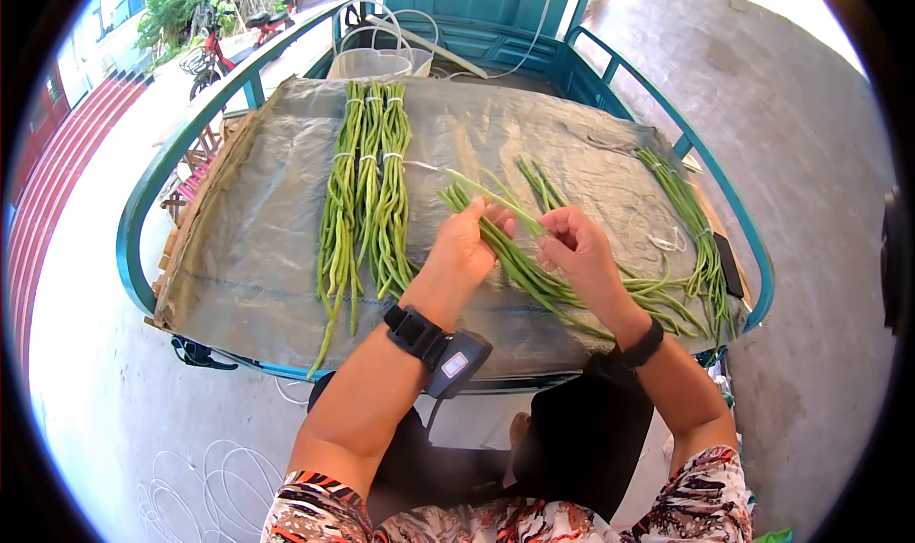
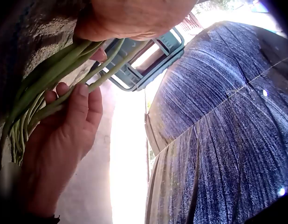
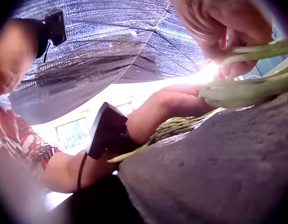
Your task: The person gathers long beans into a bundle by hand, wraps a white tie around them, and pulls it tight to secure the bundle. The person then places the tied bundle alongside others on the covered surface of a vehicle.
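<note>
My left hand (image 1: 465,245) grips a bunch of green yardlong beans (image 1: 522,274) near one end, the rest trailing right over the sheet. Close beside it, my right hand (image 1: 581,252) pinches a pale bean (image 1: 496,195) between thumb and fingers. In the left wrist view the right hand (image 2: 72,121) has its thumb against a bean stem, below the left hand (image 2: 134,18). Bean ends (image 3: 228,91) poke from the left hand in the right wrist view. Left of both hands lie three bundles of yardlong beans (image 1: 367,195), tied with white bands.
A plastic-like sheet (image 1: 257,209) covers the cart bed, edged by teal rails (image 1: 152,190). Loose beans (image 1: 541,183) lie beyond the hands. At right are another bunch (image 1: 696,224), white ties (image 1: 672,242) and a black phone-like object (image 1: 729,265). White buckets (image 1: 372,63) stand behind.
</note>
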The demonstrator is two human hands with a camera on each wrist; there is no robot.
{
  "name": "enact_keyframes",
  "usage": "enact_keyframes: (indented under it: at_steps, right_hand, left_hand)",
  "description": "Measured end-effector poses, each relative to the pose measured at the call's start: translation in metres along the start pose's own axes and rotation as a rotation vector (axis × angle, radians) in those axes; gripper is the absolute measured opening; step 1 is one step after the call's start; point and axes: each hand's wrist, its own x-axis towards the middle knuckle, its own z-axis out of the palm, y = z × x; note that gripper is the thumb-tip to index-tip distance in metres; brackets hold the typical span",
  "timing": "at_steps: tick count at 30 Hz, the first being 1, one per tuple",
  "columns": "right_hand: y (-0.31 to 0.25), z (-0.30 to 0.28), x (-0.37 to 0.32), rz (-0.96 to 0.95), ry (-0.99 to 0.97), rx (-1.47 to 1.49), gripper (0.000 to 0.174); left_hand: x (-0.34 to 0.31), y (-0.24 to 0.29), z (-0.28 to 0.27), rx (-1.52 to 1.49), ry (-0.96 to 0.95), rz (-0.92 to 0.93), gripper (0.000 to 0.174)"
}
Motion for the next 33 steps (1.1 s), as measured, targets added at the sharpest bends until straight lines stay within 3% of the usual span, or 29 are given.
enact_keyframes:
  at_steps: [8,20,26,28,33]
  right_hand:
    - [-0.006,0.007,-0.011,0.082,-0.005,0.037,0.017]
    - [0.002,0.015,-0.017,-0.061,0.117,-0.057,0.013]
    - [0.000,0.008,-0.012,-0.021,0.187,0.116,0.012]
    - [0.000,0.008,-0.013,-0.026,0.158,0.041,0.013]
    - [0.005,0.009,-0.012,-0.103,0.166,-0.130,0.013]
  left_hand:
    - [-0.002,0.000,0.000,0.038,-0.074,0.054,0.018]
    - [-0.012,0.001,0.012,-0.016,-0.133,0.095,0.015]
    - [-0.016,0.000,0.013,-0.031,-0.227,0.119,0.016]
    - [-0.015,0.001,0.013,-0.020,-0.305,0.123,0.017]
    - [-0.016,0.001,0.015,0.026,-0.257,0.137,0.019]
